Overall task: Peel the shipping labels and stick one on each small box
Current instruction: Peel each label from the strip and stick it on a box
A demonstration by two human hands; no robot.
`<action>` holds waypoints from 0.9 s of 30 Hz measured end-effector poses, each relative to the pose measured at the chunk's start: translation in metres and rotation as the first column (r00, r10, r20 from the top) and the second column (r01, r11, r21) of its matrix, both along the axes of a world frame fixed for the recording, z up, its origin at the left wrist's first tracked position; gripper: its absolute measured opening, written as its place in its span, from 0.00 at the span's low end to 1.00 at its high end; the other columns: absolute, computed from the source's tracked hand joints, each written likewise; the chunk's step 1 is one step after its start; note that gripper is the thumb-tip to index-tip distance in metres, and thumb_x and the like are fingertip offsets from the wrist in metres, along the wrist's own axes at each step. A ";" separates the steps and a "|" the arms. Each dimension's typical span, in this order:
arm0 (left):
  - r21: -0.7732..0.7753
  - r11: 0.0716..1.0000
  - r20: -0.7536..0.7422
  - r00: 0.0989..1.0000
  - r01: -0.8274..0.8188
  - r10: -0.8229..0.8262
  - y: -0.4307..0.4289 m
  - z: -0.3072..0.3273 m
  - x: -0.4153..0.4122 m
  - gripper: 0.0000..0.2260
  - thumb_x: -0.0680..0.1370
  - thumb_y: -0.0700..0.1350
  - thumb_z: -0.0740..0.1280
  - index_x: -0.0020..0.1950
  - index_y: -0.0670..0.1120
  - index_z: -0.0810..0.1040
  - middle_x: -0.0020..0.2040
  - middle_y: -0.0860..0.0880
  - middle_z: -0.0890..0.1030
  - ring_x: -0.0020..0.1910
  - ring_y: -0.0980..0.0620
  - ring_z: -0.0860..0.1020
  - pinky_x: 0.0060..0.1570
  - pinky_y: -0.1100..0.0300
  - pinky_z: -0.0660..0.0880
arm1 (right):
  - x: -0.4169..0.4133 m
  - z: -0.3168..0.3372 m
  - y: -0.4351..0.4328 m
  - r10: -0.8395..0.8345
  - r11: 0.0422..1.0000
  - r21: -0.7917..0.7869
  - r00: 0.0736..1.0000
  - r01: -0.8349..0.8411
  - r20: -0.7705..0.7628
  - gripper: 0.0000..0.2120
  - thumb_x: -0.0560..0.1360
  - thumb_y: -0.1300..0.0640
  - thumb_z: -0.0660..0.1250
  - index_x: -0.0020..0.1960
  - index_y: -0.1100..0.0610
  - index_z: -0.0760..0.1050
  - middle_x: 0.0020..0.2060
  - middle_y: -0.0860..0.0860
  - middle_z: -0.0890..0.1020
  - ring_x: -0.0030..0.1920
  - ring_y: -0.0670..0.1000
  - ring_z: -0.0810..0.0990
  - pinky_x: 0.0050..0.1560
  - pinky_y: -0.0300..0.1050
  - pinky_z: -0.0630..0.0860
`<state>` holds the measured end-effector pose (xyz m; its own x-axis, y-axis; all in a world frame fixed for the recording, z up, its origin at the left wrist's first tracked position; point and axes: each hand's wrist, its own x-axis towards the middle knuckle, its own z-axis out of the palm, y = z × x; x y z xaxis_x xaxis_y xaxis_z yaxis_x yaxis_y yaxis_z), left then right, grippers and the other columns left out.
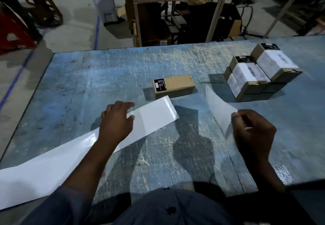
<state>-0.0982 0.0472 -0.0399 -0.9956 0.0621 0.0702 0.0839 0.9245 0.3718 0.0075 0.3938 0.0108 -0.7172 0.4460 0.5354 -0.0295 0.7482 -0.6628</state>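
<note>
Near desk [84, 77] centre, toward the far edge, 1 plain brown small box [177, 84] is laid flat, black sticker on its left end. Just in front, a long white label strip [156, 114] is pressed down by the left grip [117, 121], fingers spread & flat; strip runs off twd near-left corner. A peeled label [218, 105] is pinched by the right grip [253, 133], held above desk, right of box. Labelled boxes [258, 73] are stacked by the right edge.
</note>
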 end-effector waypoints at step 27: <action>0.739 0.650 0.376 0.910 -0.180 -0.175 0.082 0.017 0.060 0.08 0.78 0.46 0.75 0.57 0.52 0.87 0.55 0.58 0.87 0.53 0.59 0.86 0.60 0.46 0.81 | -0.005 -0.023 -0.050 0.358 0.927 -0.207 0.901 -0.312 0.245 0.07 0.76 0.52 0.76 0.51 0.52 0.81 0.49 0.45 0.83 0.51 0.48 0.80 0.52 0.45 0.77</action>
<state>-0.0385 0.1291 -0.0230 -0.9435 0.1625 -0.2888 -0.2288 0.3110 0.9225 0.0026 0.3438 -0.0121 -0.9468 0.2156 0.2390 -0.0602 0.6107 -0.7896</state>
